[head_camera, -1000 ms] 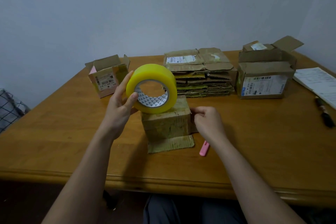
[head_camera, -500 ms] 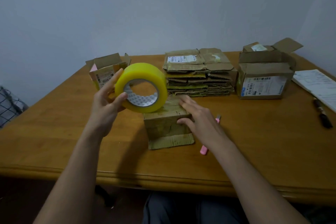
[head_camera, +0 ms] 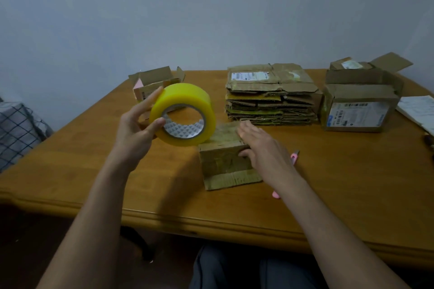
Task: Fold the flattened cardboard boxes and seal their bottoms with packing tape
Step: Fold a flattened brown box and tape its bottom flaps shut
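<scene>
A small folded cardboard box stands upside down in the middle of the wooden table, one flap lying flat toward me. My right hand lies flat on its top and right side, fingers straight. My left hand grips a wide yellow roll of packing tape between thumb and fingers, held in the air just left of and above the box. A stack of flattened cardboard boxes sits behind it.
An open small box stands at the back left, a larger open box at the back right. A pink cutter lies under my right wrist. Papers and a dark pen lie at the right edge.
My left hand has lifted the tape roll off the box and carried it left. My right hand moved from the box's right side up onto its top, fingers spread flat.
</scene>
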Demonstrator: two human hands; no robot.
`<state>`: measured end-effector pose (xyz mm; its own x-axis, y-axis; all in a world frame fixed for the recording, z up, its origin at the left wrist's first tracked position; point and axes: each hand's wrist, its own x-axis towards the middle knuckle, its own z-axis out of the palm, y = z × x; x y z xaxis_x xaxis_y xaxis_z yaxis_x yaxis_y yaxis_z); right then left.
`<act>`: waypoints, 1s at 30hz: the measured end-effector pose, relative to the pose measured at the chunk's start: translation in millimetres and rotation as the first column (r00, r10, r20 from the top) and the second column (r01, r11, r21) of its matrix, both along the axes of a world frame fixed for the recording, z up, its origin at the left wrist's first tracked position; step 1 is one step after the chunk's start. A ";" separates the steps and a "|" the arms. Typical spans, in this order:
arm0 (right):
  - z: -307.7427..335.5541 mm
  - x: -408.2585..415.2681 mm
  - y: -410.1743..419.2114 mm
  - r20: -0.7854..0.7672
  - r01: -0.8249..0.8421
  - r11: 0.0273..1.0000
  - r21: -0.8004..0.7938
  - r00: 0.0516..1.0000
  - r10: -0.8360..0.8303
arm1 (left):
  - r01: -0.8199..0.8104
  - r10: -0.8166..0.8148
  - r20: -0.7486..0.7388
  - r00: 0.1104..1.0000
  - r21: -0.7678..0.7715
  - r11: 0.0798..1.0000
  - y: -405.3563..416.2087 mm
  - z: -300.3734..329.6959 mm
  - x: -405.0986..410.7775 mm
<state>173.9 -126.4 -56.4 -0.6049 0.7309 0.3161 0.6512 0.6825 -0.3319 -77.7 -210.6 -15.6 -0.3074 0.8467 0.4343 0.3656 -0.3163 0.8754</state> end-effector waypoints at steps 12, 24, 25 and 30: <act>-2.4 -22.4 -4.8 0.136 0.045 0.994 0.100 0.989 -0.059 | -0.087 0.080 -0.160 0.984 -0.038 0.996 -11.1 -1.7 -20.0; 9.2 -37.0 -20.7 0.242 0.057 0.996 0.065 0.968 -0.071 | -0.230 0.211 -0.151 0.966 -0.119 0.966 -35.7 -41.6 -32.5; 8.6 -36.9 -20.9 0.247 0.063 0.996 0.059 0.966 -0.075 | -0.218 0.199 -0.131 0.971 -0.153 0.964 -35.1 -43.1 -30.9; 13.2 -55.8 -21.9 0.205 0.158 0.987 -0.025 0.967 -0.150 | -0.190 0.178 -0.070 0.982 -0.289 0.938 -32.9 -41.4 -26.1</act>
<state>118.2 -148.3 -43.2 -0.5320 0.8301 0.1670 0.8039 0.5571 -0.2081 -103.7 -243.5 -57.0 -0.4568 0.8688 0.1912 0.4312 0.0283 0.9018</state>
